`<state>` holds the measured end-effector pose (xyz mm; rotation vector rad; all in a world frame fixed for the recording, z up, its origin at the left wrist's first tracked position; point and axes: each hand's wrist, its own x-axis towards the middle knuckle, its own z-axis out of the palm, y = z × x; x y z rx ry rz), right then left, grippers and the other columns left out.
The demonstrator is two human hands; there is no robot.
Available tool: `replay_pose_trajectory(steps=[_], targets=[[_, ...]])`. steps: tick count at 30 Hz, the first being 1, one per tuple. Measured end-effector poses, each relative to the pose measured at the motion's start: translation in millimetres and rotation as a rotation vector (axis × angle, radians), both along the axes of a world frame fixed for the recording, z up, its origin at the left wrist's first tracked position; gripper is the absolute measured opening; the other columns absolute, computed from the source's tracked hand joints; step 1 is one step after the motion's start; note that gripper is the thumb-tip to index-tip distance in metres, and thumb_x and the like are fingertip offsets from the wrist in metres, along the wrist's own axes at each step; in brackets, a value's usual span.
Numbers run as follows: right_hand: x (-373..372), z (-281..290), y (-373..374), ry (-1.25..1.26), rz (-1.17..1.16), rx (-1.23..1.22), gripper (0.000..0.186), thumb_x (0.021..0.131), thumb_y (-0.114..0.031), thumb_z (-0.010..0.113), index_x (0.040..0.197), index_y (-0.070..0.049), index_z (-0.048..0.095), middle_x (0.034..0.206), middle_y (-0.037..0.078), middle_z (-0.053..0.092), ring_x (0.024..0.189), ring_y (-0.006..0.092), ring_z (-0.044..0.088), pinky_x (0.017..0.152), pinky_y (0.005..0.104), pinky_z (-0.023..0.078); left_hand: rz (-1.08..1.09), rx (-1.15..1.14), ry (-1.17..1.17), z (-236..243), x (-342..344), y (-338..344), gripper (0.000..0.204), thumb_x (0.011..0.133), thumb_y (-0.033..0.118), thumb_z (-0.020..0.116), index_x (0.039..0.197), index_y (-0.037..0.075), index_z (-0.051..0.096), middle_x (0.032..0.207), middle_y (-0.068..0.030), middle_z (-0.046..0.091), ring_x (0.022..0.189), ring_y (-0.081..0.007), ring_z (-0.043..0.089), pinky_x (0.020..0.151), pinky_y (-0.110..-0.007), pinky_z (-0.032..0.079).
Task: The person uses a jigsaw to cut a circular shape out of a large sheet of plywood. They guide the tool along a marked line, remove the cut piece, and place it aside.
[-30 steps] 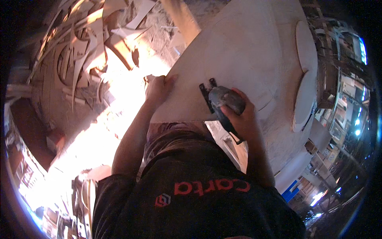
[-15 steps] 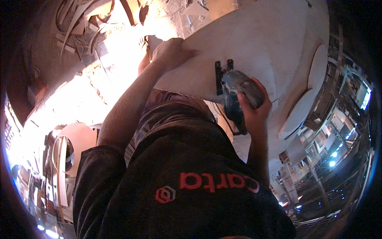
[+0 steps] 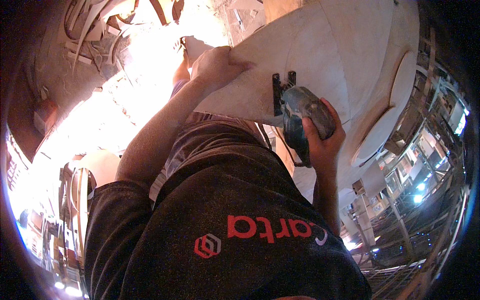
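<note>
A large pale wooden board (image 3: 310,45), like plywood, spreads in front of me. My right hand (image 3: 326,135) is wrapped around the body of a dark green and black jigsaw (image 3: 309,110), whose black base plate rests on the board close to its near edge. The blade is hidden. At the board's left edge, my left hand (image 3: 215,67) grips it, with the thumb stretched over the top face. The fingers beneath are mostly hidden.
Curved wood offcuts (image 3: 92,30) litter the floor at the upper left, beside a glaring sunlit patch. Two rounded pale panels (image 3: 375,137) lie along the right side of the board. A dark cord (image 3: 264,136) hangs near my waist. Wooden pieces (image 3: 80,192) stand at the lower left.
The view has shifted slightly, and the board and jigsaw sit a little farther right in it. Both hands keep the same hold.
</note>
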<state>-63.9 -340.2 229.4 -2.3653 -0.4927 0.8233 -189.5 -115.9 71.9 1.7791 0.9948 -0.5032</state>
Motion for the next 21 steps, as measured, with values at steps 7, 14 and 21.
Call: replay_pose_trajectory(steps=[7,14,21], targets=[[1,-1,3,-0.051,0.037,0.013,0.056,0.082,-0.013,0.079,0.132,0.003,0.059,0.124,0.018,0.068,0.112,0.0261,0.066,0.1,0.0384,0.051,-0.02,0.061,-0.011,-1,0,-2,0.063,0.082,0.065,0.073,0.106,0.006,0.074,0.094,-0.0126,0.075,0.091,-0.026,0.074,0.086,-0.044,0.056],[1,-1,7,0.008,-0.033,0.009,0.055,0.082,-0.011,0.08,0.131,0.002,0.059,0.122,0.018,0.068,0.111,0.0254,0.066,0.1,0.0381,0.051,-0.003,0.057,-0.029,2,-3,-2,0.065,0.081,0.066,0.073,0.106,0.006,0.073,0.094,-0.0122,0.075,0.092,-0.0257,0.074,0.085,-0.043,0.056],[1,-1,12,0.003,-0.051,-0.001,0.054,0.083,-0.011,0.08,0.131,0.004,0.059,0.12,0.018,0.069,0.109,0.0245,0.067,0.098,0.0373,0.052,0.004,0.048,0.007,5,-1,-2,0.065,0.081,0.067,0.073,0.105,0.007,0.073,0.095,-0.0122,0.075,0.093,-0.0257,0.073,0.085,-0.043,0.056]])
